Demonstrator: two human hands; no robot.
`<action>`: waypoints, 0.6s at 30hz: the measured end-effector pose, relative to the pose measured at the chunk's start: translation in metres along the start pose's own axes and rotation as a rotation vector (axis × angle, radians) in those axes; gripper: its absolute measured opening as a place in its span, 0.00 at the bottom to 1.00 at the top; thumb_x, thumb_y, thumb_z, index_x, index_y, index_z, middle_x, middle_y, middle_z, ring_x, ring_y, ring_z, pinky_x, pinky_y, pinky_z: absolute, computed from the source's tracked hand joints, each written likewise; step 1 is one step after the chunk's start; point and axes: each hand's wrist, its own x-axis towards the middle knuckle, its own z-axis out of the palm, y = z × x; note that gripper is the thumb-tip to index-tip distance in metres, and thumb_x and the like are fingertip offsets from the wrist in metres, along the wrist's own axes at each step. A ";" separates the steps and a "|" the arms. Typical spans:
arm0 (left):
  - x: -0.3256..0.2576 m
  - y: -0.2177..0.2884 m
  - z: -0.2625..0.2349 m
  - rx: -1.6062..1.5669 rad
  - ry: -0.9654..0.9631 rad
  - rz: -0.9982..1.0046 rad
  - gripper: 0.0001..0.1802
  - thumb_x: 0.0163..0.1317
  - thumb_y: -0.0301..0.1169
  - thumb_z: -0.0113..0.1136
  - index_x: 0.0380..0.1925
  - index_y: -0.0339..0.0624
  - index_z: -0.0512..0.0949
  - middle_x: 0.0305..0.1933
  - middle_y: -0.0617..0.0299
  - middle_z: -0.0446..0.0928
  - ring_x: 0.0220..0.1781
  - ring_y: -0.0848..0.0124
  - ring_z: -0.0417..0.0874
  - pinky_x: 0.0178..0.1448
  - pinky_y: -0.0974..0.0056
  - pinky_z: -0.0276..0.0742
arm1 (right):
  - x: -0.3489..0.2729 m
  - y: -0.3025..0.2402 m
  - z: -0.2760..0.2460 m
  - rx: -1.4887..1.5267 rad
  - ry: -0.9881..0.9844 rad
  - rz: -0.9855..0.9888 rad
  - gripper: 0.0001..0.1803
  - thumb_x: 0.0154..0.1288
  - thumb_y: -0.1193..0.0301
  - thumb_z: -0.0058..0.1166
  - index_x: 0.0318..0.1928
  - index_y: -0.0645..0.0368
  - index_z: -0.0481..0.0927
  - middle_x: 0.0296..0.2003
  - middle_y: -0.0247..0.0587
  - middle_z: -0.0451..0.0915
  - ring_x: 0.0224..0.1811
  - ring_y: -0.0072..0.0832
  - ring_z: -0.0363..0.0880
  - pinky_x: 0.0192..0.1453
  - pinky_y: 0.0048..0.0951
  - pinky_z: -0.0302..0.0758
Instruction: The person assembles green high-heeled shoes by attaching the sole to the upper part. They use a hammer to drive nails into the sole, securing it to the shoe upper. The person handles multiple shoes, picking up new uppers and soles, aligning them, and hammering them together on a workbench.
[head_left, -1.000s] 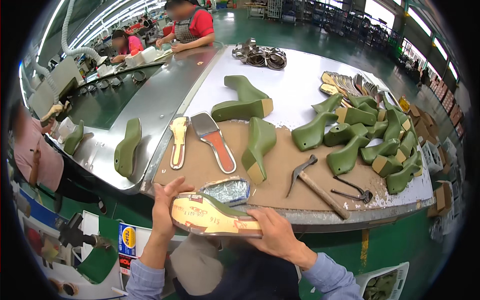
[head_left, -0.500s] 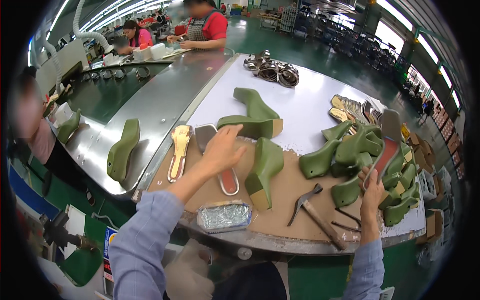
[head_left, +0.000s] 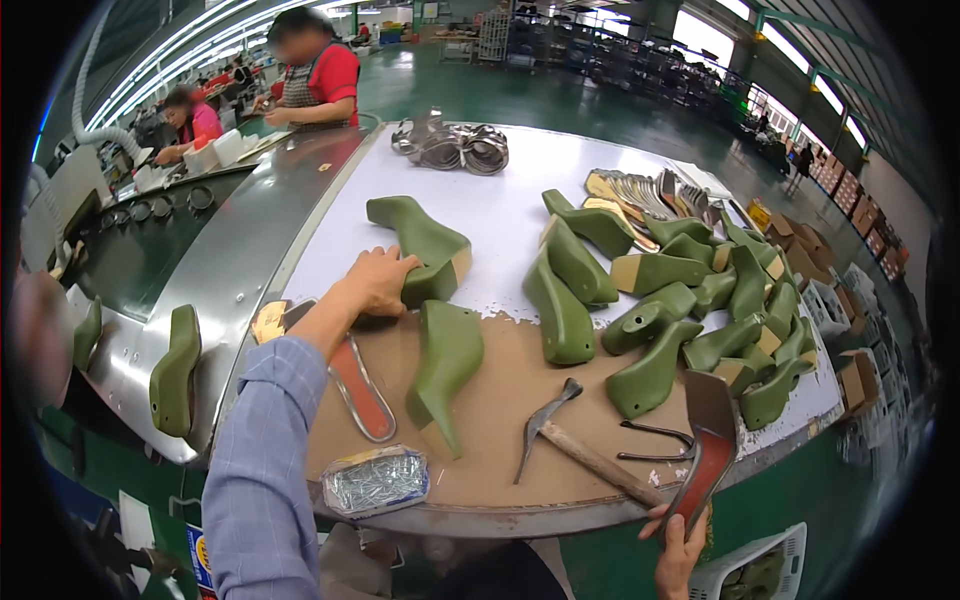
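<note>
My left hand [head_left: 375, 282] reaches forward over the bench and closes on the near end of a green boot-shaped shoe last [head_left: 425, 238] lying on the white tabletop. My right hand [head_left: 678, 555] is at the lower edge, to the right. It holds a grey and red insole board [head_left: 705, 445] upright by its lower end. A second green last [head_left: 445, 365] lies on the brown mat [head_left: 520, 390] just below my left hand. Beside my left forearm, another red and grey insole [head_left: 360, 388] lies flat on the mat.
A hammer [head_left: 580, 448], pincers [head_left: 655, 440] and a tray of nails [head_left: 375, 480] lie near the front edge. Several green lasts [head_left: 700, 310] are heaped at right, with stacked insoles [head_left: 640, 195] and metal parts [head_left: 450, 145] behind. A conveyor [head_left: 230, 260] carries lasts at left; two people work at the back.
Both hands held one insole at the front edge. My left hand let go and reached forward onto the far green last. My right hand carried the insole off to the right.
</note>
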 end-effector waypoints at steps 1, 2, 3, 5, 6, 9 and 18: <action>-0.001 0.009 -0.002 0.096 0.030 0.010 0.44 0.41 0.40 0.75 0.63 0.49 0.72 0.56 0.43 0.73 0.57 0.45 0.78 0.58 0.45 0.78 | -0.004 -0.001 0.000 -0.010 -0.026 -0.024 0.21 0.80 0.59 0.43 0.59 0.65 0.64 0.37 0.45 0.79 0.27 0.27 0.79 0.33 0.27 0.75; 0.002 0.016 -0.004 0.090 0.057 0.026 0.41 0.42 0.41 0.74 0.60 0.47 0.72 0.56 0.42 0.71 0.54 0.44 0.78 0.57 0.43 0.78 | -0.007 -0.002 0.001 -0.021 -0.054 -0.047 0.21 0.80 0.58 0.43 0.58 0.64 0.65 0.37 0.44 0.78 0.27 0.27 0.78 0.33 0.27 0.75; -0.001 0.022 -0.012 0.075 0.061 -0.006 0.41 0.42 0.42 0.73 0.59 0.45 0.72 0.55 0.41 0.72 0.54 0.43 0.79 0.57 0.43 0.78 | -0.009 -0.004 0.005 -0.025 -0.095 -0.070 0.22 0.80 0.57 0.43 0.57 0.64 0.65 0.37 0.44 0.78 0.27 0.27 0.78 0.33 0.26 0.74; -0.004 0.035 -0.031 0.049 0.075 -0.063 0.39 0.43 0.43 0.72 0.57 0.42 0.71 0.54 0.40 0.74 0.53 0.42 0.79 0.57 0.44 0.78 | -0.013 -0.012 0.017 -0.012 -0.146 -0.117 0.24 0.80 0.53 0.43 0.55 0.64 0.65 0.38 0.43 0.77 0.28 0.26 0.77 0.36 0.28 0.76; -0.004 0.038 -0.035 0.008 0.055 -0.077 0.39 0.44 0.43 0.71 0.57 0.41 0.71 0.53 0.39 0.75 0.53 0.42 0.80 0.57 0.45 0.79 | -0.014 -0.013 0.023 0.030 -0.162 -0.127 0.24 0.80 0.53 0.44 0.55 0.65 0.65 0.39 0.43 0.77 0.29 0.26 0.78 0.37 0.28 0.76; -0.016 0.025 -0.042 -0.117 0.010 -0.129 0.41 0.46 0.44 0.68 0.59 0.36 0.67 0.47 0.36 0.80 0.51 0.42 0.82 0.57 0.47 0.79 | -0.020 -0.036 0.047 0.184 -0.260 -0.142 0.26 0.79 0.52 0.45 0.56 0.65 0.65 0.39 0.44 0.77 0.31 0.26 0.78 0.39 0.29 0.77; -0.126 0.079 -0.074 -2.029 0.108 -0.197 0.30 0.63 0.51 0.55 0.54 0.35 0.74 0.44 0.46 0.82 0.40 0.57 0.86 0.44 0.55 0.85 | -0.046 -0.062 0.042 0.174 -0.338 -0.209 0.32 0.79 0.47 0.40 0.61 0.66 0.64 0.40 0.43 0.78 0.36 0.25 0.79 0.43 0.28 0.77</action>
